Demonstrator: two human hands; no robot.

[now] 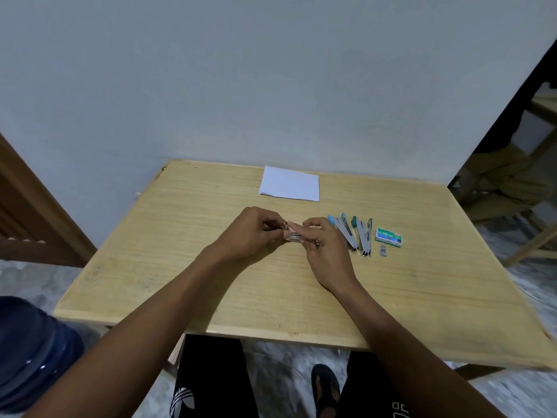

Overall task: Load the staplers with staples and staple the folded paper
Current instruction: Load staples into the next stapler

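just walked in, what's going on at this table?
A person holds a small stapler between the left hand and right hand over the middle of the wooden table, apparently loading it. A blue stapler and a teal stapler lie open just to the right, beside a green staple box and a loose staple strip. The folded paper lies untouched at the far edge.

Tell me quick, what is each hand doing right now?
Left hand: closed, pinching a small silvery thing, perhaps a stapler.
Right hand: closed, pinching the same thing's other end.
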